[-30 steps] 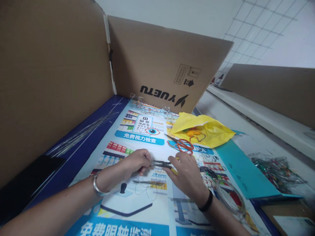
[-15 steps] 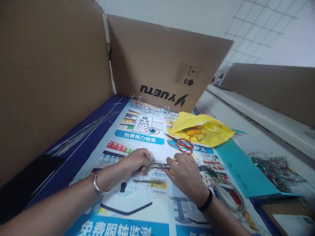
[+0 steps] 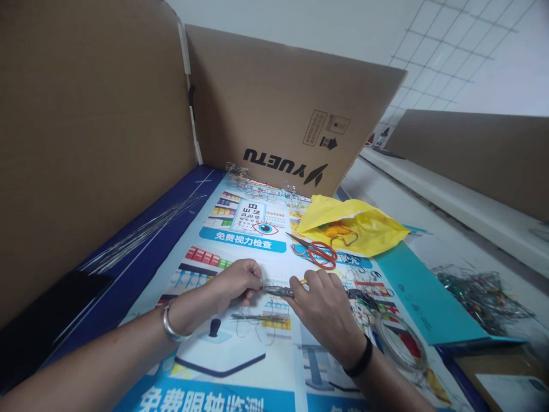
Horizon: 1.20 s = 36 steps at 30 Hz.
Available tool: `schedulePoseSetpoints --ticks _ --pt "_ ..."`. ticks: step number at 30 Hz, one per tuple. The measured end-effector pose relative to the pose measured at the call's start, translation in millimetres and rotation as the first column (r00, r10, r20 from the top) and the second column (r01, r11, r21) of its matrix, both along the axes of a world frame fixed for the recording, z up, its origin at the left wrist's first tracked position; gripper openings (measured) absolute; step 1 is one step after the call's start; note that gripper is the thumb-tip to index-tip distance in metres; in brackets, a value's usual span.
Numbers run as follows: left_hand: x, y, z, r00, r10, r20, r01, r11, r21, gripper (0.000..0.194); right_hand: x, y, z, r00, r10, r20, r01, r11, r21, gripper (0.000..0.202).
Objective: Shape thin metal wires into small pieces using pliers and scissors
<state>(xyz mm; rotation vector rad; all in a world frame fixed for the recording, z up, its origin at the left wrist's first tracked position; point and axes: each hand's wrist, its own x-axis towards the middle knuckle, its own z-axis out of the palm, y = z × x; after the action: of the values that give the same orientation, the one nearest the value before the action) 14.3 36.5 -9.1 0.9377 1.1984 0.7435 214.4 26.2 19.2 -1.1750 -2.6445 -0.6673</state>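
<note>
Pliers with yellow handles (image 3: 278,290) are gripped in my right hand (image 3: 323,303), their metal jaws pointing left. At the jaw tips my left hand (image 3: 242,281) is closed in a pinch on thin wire, which is too fine to see clearly between the fingertips. Curved strands of thin wire (image 3: 258,332) hang or lie below the two hands. A small bundle of straight wire pieces (image 3: 257,317) rests on the printed sheet (image 3: 240,357) beneath them. Just beyond my right hand lie scissors with red-orange handles (image 3: 321,254).
A yellow bag (image 3: 369,226) lies open with orange material inside. Long straight wires (image 3: 137,234) lie at left near a black object (image 3: 51,315). A wire coil (image 3: 401,340) and a tangled wire heap (image 3: 484,297) are at right. Cardboard panels (image 3: 274,103) stand behind and left.
The pliers and my right hand have turned slightly, the handles swinging a little downward. My left hand keeps its pinch in nearly the same place.
</note>
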Motion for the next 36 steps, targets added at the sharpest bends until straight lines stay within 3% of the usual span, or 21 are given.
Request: schedulePoseSetpoints --ticks 19,24,30,36 --pt "1 0 -5.0 1.0 0.001 -0.021 0.0 0.998 0.056 0.014 -1 -4 -10.0 0.998 -0.054 -0.01 0.053 0.997 -0.059 0.02" --pt "1 0 -5.9 1.0 0.005 -0.013 -0.004 0.998 0.066 0.015 2 -1 -14.5 0.995 -0.097 -0.017 0.094 0.986 -0.138 0.022" --pt "-2 -1 -1.2 0.994 -0.02 0.111 0.009 0.995 0.096 0.014 5 9 -17.9 0.985 -0.166 -0.053 0.144 0.948 -0.285 0.024" --pt "-5 1 3.2 0.998 -0.049 0.043 0.041 0.983 0.181 0.016 5 11 -18.1 0.975 -0.204 -0.084 0.154 0.904 -0.399 0.021"
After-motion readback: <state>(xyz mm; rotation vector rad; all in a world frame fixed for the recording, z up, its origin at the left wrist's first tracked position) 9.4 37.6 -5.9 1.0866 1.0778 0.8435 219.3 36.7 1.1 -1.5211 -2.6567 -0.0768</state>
